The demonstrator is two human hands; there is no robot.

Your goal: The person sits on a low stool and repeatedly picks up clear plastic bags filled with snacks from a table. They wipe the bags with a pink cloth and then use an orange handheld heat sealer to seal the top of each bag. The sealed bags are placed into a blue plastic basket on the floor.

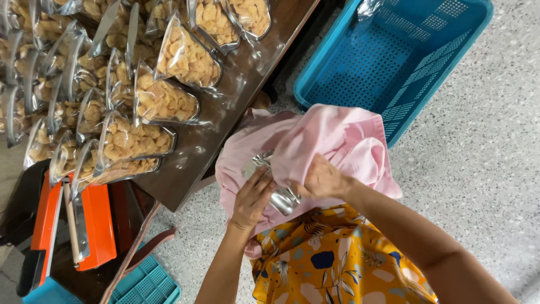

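Mid-frame: left hand (pixel 252 198) and right hand (pixel 322 180) both pinching crinkled silver foil pouch (pixel 279 194), half wrapped in soft pink cloth (pixel 337 141). Step judged: handling pouch against cloth; next needs firm two-handed grip. Upper left: glossy clear snack bags (pixel 163 98) on dark table (pixel 236 84). Upper right: perforated blue plastic crate (pixel 394 62). Lower left: orange heat sealer (pixel 95 225).

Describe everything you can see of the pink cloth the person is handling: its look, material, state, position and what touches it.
The pink cloth is a plain, pale, soft-looking fabric, crumpled and bunched into loose folds rather than laid flat. It lies in the person's lap, over a yellow floral garment, beside the wooden table and in front of the blue perforated crate. It wraps partly around a shiny silver packet, which shows through an opening. The left hand touches the packet at the cloth's edge; the right hand grips a fold.
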